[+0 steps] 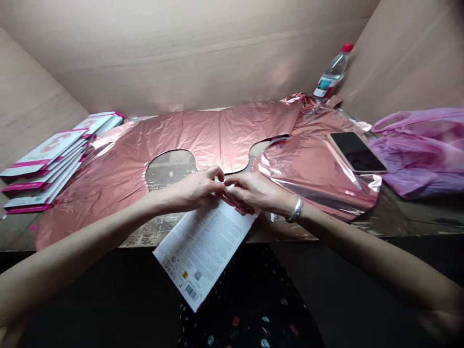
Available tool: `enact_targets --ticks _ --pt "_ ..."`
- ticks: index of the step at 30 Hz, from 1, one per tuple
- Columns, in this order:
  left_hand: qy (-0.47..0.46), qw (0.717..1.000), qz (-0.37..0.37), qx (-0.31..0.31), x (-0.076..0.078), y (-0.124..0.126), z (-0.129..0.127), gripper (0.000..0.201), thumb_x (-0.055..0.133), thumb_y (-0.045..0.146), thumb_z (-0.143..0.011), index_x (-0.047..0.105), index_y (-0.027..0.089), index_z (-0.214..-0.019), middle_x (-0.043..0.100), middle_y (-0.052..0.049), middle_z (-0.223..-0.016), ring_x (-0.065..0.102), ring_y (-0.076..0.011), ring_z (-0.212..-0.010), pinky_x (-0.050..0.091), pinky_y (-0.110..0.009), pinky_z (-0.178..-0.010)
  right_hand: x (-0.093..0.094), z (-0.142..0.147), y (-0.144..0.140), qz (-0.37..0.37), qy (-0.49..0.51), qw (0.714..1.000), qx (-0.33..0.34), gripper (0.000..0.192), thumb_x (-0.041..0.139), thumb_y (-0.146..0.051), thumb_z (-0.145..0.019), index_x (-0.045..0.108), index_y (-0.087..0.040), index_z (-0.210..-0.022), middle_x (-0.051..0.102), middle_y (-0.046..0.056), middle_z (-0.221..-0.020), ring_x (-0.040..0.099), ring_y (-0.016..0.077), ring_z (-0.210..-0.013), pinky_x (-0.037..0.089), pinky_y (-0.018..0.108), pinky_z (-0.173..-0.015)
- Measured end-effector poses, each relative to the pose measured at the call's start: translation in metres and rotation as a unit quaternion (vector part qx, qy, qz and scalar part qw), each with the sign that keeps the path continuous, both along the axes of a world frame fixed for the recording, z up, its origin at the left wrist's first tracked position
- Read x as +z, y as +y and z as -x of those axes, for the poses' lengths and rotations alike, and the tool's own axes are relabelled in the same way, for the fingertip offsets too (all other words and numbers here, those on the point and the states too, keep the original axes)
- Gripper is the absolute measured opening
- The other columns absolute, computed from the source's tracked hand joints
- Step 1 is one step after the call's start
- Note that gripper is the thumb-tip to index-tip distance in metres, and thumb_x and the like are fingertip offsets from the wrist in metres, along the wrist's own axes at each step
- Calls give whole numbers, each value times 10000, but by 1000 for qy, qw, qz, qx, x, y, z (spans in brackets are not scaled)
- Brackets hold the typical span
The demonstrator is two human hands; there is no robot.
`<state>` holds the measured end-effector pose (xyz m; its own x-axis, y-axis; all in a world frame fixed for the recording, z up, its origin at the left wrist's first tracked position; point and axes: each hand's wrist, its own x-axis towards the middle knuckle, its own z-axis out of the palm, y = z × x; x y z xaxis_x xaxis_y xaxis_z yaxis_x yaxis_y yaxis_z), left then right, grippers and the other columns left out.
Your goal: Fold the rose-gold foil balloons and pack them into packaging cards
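A white printed package card (203, 246) with a barcode hangs over the table's front edge, tilted toward me. My left hand (195, 186) and my right hand (253, 191) meet at its top end, fingers pinched on the card and on a folded bit of pink foil there. A silver bangle sits on my right wrist. Behind the hands lies a large flat rose-gold foil balloon (174, 140) with two cut-out holes. A second rose-gold foil piece (315, 169) lies to the right.
A stack of pink-and-white packaged cards (47, 164) sits at the left. A dark phone (357, 152) rests on the right foil. A pink plastic bag (424, 150) lies far right, a water bottle (333, 72) behind. Cardboard walls surround the worn table (416, 215).
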<state>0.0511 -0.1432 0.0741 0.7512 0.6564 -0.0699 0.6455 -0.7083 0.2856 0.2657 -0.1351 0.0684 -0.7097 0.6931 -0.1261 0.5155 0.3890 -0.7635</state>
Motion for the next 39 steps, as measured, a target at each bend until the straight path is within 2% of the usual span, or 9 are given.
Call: enact_targets --ticks 4,9,13,18,23,27,31,34,39 --pt "-29 996 37 80 2 -1 12 94 563 212 -874 645 169 -855 570 -68 -1044 489 -219 -1010 412 -353 -895 -4 -13 -7 -155 37 985 -68 218 509 -276 -966 673 -176 -1069 711 46 -904 651 173 -813 452 284 -725" --pt "-38 978 82 187 -5 -11 18 98 561 243 -868 624 169 -854 575 -56 -986 480 -230 -997 397 -373 -893 -28 -18 -18 -263 21 964 -14 305 621 -307 -920 626 -177 -1195 665 93 -1141 584 235 -1039 446 374 -897" --pt "-45 972 75 219 -9 -16 19 121 555 266 -884 603 166 -835 574 -54 -957 484 -233 -990 387 -361 -867 -38 -8 -8 -263 5 965 -14 334 622 -339 -921 620 -176 -1212 655 98 -1170 563 247 -1078 424 402 -935" --pt "-35 970 94 220 1 -33 15 115 561 236 -889 576 163 -802 576 -35 -881 509 -198 -875 372 -324 -779 -27 -4 -1 -221 -30 974 47 276 621 -387 -920 676 -210 -1126 672 72 -1062 560 251 -1036 405 395 -885" --pt "-61 977 109 170 -4 -82 10 157 522 272 -955 541 173 -835 583 -11 -886 500 -173 -836 330 -323 -766 -18 -17 -29 -157 -28 977 141 232 622 -416 -920 684 -218 -1023 670 41 -977 569 206 -918 367 362 -804" --pt "-79 987 45 129 -9 -112 7 181 505 250 -973 507 168 -812 578 0 -810 478 -162 -769 294 -335 -755 -15 -21 -54 -145 15 975 169 197 589 -373 -952 635 -217 -1062 675 15 -989 566 169 -901 345 342 -806" --pt "-87 986 -77 120 16 -121 6 177 463 180 -982 506 171 -810 569 7 -762 463 -151 -716 287 -340 -762 7 -19 -63 -238 49 957 158 206 569 -324 -968 596 -241 -1155 675 -4 -944 559 156 -880 344 322 -792" --pt "-86 977 -153 124 43 -123 5 193 441 154 -979 506 185 -799 559 15 -734 463 -152 -712 305 -348 -827 32 -17 -64 -333 59 931 140 139 544 -323 -977 623 -233 -1047 672 -3 -858 567 161 -828 353 319 -767" --pt "-49 985 -116 116 55 -113 5 202 439 176 -958 506 202 -769 538 28 -684 478 -152 -711 295 -399 -988 45 -13 -53 -344 -7 926 153 287 433 -366 -1012 605 -219 -835 660 27 -803 586 173 -772 371 357 -849"
